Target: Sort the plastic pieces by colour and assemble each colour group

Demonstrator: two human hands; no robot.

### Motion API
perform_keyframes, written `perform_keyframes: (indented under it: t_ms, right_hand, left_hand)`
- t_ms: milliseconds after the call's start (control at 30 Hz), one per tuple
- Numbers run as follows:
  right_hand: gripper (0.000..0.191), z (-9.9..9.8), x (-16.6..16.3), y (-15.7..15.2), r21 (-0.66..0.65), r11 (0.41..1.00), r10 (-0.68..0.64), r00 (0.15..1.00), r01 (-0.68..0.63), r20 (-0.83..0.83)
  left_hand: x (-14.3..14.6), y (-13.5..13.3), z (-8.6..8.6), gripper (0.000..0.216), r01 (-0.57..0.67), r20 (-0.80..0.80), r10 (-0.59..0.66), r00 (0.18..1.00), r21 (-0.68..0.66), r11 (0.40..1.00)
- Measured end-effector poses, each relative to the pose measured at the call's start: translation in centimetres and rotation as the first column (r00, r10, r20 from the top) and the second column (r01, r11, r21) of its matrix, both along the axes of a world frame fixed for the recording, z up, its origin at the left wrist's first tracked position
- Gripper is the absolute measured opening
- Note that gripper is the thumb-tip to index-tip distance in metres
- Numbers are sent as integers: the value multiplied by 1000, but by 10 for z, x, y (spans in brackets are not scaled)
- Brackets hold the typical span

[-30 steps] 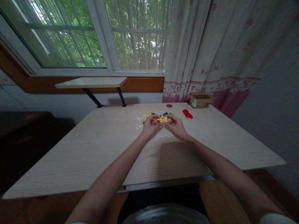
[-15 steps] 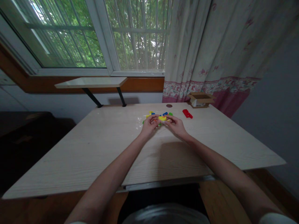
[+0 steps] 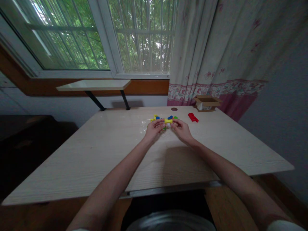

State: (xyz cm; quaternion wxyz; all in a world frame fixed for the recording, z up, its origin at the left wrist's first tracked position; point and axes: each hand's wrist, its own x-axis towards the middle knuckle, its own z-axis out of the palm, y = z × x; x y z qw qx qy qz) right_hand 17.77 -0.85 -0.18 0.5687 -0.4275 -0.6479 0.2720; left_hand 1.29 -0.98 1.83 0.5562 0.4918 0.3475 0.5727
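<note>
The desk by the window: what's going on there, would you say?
A person at the desk holds a small yellow piece between the fingers of the left hand and the right hand. More small coloured pieces lie just beyond, partly hidden by the hands. A red piece lies apart, to the right of the hands, and an open cardboard box sits farther back, near the curtain.
</note>
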Motion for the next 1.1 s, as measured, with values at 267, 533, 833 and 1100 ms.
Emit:
perform_keyframes:
  t_ms: [267, 533, 833, 1100]
  right_hand:
    - [34, 0, 0, 1, -38, 999, 25, 998, -27, -53]
    - [30, 6, -1, -3, -44, 997, 56, 996, -59, -76]
    - [28, 4, 0, -3, -38, 996, 77, 996, -79, -48]
    - [32, -3, 2, 2, -49, 998, 33, 998, -35, -47]
  left_hand:
    - [0, -1, 0, 40, -32, -50, 32, 998, 7, 999]
    - [0, -2, -1, 40, -13, -50, 14, 999, 11, 1000]
    - [-1, -2, 1, 39, 21, -38, -21, 999, 15, 1000]
    - [0, -4, 0, 38, 29, -36, -28, 999, 24, 999]
